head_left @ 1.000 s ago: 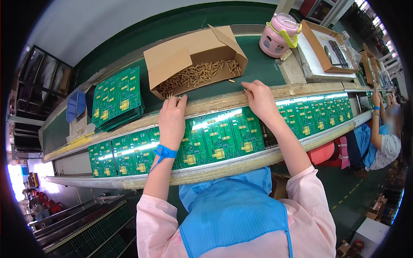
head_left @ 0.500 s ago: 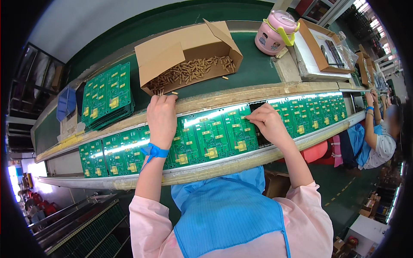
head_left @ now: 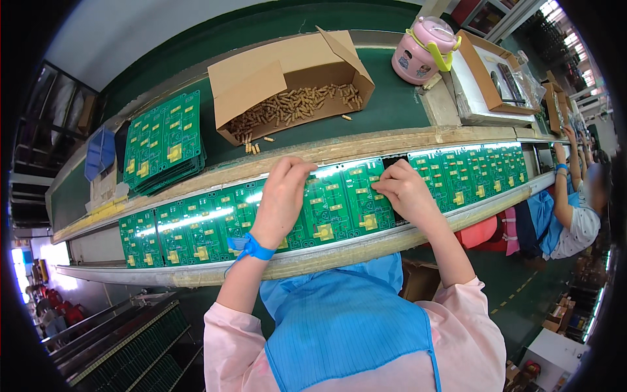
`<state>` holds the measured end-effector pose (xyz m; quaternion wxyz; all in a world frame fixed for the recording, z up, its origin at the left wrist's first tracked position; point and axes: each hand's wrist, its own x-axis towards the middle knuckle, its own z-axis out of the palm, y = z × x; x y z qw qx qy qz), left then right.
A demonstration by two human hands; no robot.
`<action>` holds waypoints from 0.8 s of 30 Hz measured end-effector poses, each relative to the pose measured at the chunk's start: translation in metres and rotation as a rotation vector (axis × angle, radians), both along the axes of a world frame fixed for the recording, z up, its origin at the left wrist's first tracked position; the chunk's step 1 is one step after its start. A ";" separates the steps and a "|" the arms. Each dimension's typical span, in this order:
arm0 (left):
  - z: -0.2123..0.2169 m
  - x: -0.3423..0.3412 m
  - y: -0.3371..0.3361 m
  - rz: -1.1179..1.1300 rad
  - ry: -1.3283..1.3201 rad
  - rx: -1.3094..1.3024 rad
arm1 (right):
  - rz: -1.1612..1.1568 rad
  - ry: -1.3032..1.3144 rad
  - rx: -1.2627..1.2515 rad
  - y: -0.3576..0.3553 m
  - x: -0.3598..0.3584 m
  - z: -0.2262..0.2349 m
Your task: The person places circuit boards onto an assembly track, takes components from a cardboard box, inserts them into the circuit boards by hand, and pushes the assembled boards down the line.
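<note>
Green circuit boards (head_left: 319, 204) lie in a row along the rail track in front of me, with yellow and pale patches on them. My right hand (head_left: 408, 195) is over the right edge of a board, thumb and fingers pinched close to its surface. Whatever sits in that pinch is too small to make out. My left hand (head_left: 282, 199), with a blue wrist strap (head_left: 251, 247), is held above the boards to the left, its fingers pressed together; their tips hide anything held. Beyond stands an open cardboard box (head_left: 245, 95) of small tan cylindrical parts (head_left: 294, 108), several of which lie outside it.
A stack of green boards (head_left: 163, 140) rests at the left beside a blue bin (head_left: 100, 154). A pink container with a green handle (head_left: 423, 55) stands at the back right. Further right, a co-worker (head_left: 575, 209) is at the same line. A dark gap (head_left: 394, 160) separates two boards.
My left hand has moved right, from the loose parts by the box to over the boards. More tan parts now show outside the box. My right hand has barely shifted.
</note>
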<state>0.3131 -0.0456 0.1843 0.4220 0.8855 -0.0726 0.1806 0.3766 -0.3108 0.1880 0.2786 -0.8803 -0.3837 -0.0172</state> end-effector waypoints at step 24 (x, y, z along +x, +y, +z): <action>-0.020 -0.005 0.009 0.043 0.168 -0.141 | -0.057 0.307 -0.440 0.034 0.039 0.044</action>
